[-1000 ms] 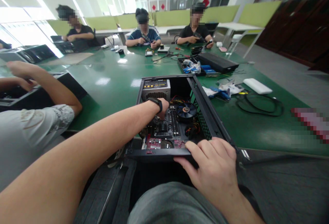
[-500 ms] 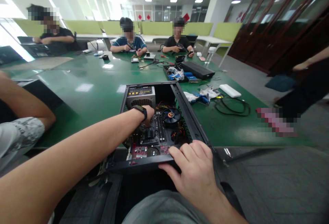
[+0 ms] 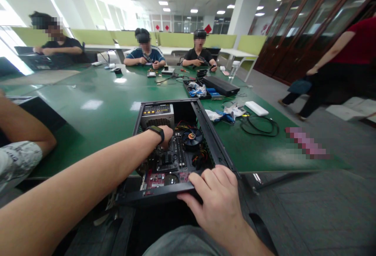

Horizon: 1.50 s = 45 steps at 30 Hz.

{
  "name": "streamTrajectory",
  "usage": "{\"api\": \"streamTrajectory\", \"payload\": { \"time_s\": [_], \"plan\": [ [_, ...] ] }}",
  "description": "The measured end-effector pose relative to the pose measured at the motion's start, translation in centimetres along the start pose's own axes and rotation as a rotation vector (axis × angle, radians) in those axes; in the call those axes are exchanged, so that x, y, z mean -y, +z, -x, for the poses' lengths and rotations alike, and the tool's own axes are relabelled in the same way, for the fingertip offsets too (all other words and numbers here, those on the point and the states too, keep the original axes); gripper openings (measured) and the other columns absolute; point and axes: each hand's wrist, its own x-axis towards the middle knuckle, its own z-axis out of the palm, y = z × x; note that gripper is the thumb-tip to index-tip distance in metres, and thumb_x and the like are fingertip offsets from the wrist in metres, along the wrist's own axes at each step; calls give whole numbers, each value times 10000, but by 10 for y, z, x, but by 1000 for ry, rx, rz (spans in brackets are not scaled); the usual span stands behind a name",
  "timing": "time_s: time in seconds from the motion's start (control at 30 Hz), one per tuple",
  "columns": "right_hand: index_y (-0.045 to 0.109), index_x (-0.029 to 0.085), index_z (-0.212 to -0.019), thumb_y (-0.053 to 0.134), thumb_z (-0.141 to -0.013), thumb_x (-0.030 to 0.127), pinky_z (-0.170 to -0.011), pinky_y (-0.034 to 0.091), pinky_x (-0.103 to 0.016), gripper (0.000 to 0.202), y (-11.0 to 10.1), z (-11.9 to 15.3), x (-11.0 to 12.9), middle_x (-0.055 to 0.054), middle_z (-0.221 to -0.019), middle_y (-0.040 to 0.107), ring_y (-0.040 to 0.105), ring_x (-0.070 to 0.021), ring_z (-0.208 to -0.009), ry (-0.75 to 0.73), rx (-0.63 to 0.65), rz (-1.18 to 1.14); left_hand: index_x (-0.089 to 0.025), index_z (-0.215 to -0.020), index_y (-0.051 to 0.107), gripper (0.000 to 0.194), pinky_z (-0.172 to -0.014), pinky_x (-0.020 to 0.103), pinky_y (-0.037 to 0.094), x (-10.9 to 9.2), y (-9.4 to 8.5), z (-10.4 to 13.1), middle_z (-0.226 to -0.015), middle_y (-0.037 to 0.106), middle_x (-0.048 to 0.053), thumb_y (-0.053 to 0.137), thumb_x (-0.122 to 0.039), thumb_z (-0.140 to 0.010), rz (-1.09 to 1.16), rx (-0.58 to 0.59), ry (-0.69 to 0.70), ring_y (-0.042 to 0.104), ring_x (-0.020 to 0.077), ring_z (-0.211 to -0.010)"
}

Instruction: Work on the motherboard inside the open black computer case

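Observation:
An open black computer case (image 3: 173,193) lies on its side, its near end jutting over the table edge towards me. My right hand (image 3: 216,195) grips the near rim, thumb below and fingers over the top. My left hand (image 3: 166,135), with a dark wristband, reaches inside beside the power supply (image 3: 158,116). Its fingers are curled down over the motherboard (image 3: 166,156); their tips, and anything they hold, are hidden. To the right of that hand is a black cooling fan (image 3: 192,137) with coloured wires near it. A red circuit card (image 3: 157,178) sits close to the near rim.
Gloves (image 3: 230,113), a white box-shaped object (image 3: 256,108) and a black cable (image 3: 266,132) lie right of the case. Behind is a black tray of parts (image 3: 196,91). A neighbour's arm (image 3: 28,125) is at left. Co-workers sit across the green table (image 3: 114,99); someone stands at right.
My view has shifted slightly, so the scene sits lower and further left. Both hands keep their places on and in the case. The person at right shows more fully.

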Motion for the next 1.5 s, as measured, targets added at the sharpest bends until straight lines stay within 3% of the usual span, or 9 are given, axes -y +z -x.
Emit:
{"api": "streamTrajectory", "payload": {
  "time_s": [0.27,0.5,0.77,1.03,1.5],
  "plan": [
    [643,235,-956,654,-866,489,-907,325,-391,269,2,1,0,-7,-785,548,448,-188,-814,5,10,7,-114,-1004,775,472,-819,277,551,0,-1,0,-1047,748,195,825,-343,-595,-4,2,4,705,299,-986],
    [636,233,-949,657,-864,483,-890,320,-388,265,2,2,-1,-8,-773,540,438,-194,-812,-2,-9,7,-103,-1075,750,643,-863,301,549,1,-4,2,-1098,734,211,899,-356,-503,19,17,-9,696,319,-1024],
    [639,243,-964,671,-856,464,-883,316,-386,248,3,2,-1,-12,-795,548,450,-197,-824,1,-13,-3,-113,-1017,769,591,-827,297,563,-1,-5,1,-1076,741,211,914,-312,-480,10,20,1,706,317,-999],
    [631,251,-984,673,-852,464,-882,318,-400,254,6,3,-2,-7,-794,550,444,-201,-815,-11,-35,-19,-85,-964,778,453,-822,324,575,-1,0,-1,-1026,750,214,856,-257,-552,-6,8,17,713,322,-966],
    [636,254,-965,607,-879,509,-871,313,-397,270,15,5,-8,-7,-767,552,452,-206,-793,-56,-133,-15,-83,-1037,765,622,-856,366,581,2,4,-5,-1077,741,213,898,-247,-452,58,-11,0,704,344,-995]
  ]
}}
